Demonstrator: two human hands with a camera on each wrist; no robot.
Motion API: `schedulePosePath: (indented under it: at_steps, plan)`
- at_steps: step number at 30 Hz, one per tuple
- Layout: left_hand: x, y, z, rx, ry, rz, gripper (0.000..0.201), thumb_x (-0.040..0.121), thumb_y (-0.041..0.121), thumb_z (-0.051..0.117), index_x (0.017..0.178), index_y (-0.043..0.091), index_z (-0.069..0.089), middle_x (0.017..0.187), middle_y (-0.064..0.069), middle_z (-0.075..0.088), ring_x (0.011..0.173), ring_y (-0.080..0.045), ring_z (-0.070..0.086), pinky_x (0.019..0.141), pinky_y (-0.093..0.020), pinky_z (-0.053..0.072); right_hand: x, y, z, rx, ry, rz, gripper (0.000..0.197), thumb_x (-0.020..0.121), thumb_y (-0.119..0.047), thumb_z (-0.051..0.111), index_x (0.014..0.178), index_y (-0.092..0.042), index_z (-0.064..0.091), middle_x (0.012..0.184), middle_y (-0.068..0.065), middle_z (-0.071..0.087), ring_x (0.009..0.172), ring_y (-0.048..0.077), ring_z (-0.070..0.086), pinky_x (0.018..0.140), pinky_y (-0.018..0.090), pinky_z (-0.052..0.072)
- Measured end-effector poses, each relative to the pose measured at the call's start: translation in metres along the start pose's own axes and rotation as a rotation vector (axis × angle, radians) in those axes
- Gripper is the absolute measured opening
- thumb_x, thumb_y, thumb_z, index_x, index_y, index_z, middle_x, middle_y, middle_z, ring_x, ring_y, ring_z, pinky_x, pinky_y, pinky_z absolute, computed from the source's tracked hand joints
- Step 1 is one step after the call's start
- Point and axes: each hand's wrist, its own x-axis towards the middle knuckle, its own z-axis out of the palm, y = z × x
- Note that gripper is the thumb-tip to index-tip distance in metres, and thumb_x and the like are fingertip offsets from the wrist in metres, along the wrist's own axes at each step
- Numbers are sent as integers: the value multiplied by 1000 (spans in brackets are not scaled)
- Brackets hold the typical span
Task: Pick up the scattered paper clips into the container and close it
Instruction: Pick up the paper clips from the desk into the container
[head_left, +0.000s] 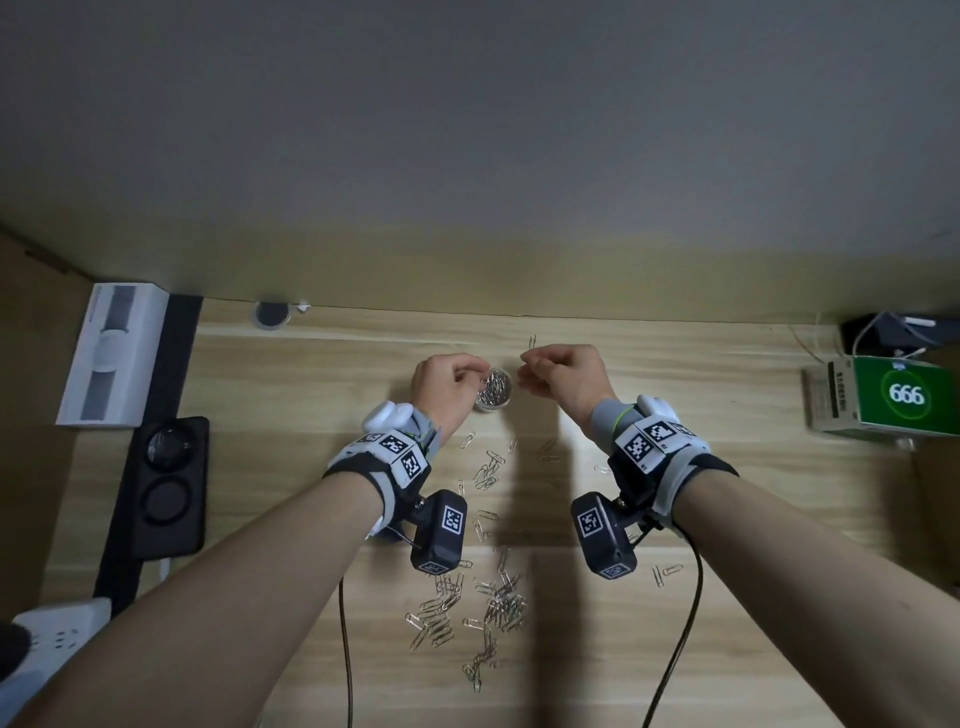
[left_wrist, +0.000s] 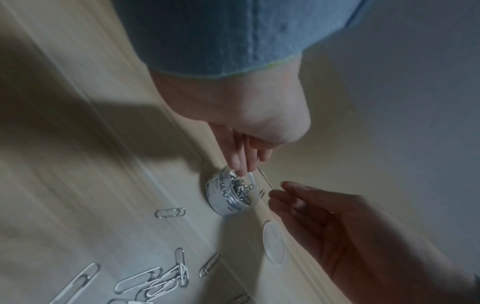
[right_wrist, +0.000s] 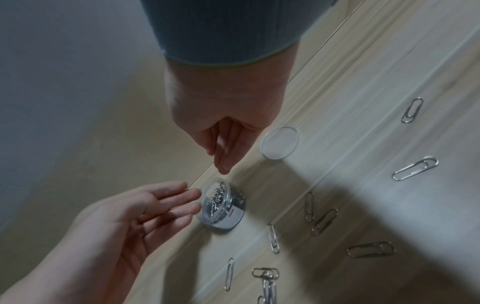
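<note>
A small clear round container (head_left: 493, 395) (left_wrist: 228, 201) (right_wrist: 223, 207), partly filled with silver paper clips, stands on the wooden desk with no lid on. My left hand (head_left: 480, 376) (left_wrist: 242, 170) (right_wrist: 194, 201) hovers at its left rim, fingers extended over the opening and nothing visible in them. My right hand (head_left: 523, 371) (left_wrist: 278, 193) (right_wrist: 221, 164) hangs just right of the container, fingers straight and empty. The clear lid (left_wrist: 272, 242) (right_wrist: 279, 143) lies flat beside the container. Several loose clips (head_left: 467, 608) (left_wrist: 155, 279) (right_wrist: 415, 168) are scattered nearer to me.
A single clip (head_left: 531, 341) lies behind the hands, near the back wall. A white box (head_left: 114, 353), a black device (head_left: 166, 483) and a power strip (head_left: 57, 639) line the left side. A green box (head_left: 904, 397) sits far right. Wrist cables (head_left: 345, 649) trail over the desk.
</note>
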Motion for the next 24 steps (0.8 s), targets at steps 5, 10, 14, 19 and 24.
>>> schedulePosePath:
  at_steps: [5,10,14,19,24]
  plan:
    - [0,-3,-8,8,88,3,39,83,-1,47,68,26,70,73,1,74,62,-14,67,68,-35,59,17,7,-13,-180,100,-53,25,90,-10,57,110,-15,72,109,5,71,106,25,66,102,37,50]
    - [-2,-17,-23,55,96,-33,34,86,1,47,72,20,71,71,-1,72,57,-13,62,60,-32,53,23,12,-3,-441,-105,-68,63,88,-7,46,150,-16,41,152,4,45,144,21,38,123,29,20]
    - [-8,-35,-30,110,72,-61,32,85,9,50,74,29,71,71,8,73,63,-14,66,68,-41,59,14,9,3,-754,-246,-180,64,82,-4,39,146,0,40,157,15,34,147,30,26,124,35,14]
    - [-34,-46,-32,604,-172,138,44,86,9,51,128,17,59,137,0,56,128,-20,50,111,-33,37,-9,14,-5,-1195,-345,-273,69,63,-18,42,130,-1,45,146,18,39,137,37,35,107,48,38]
    - [-66,-56,-12,955,-391,216,67,95,22,40,153,5,10,162,-8,-7,150,-21,-5,121,-34,7,-38,52,-20,-1405,-454,-325,85,83,-17,57,156,-8,14,167,12,3,154,29,5,123,46,18]
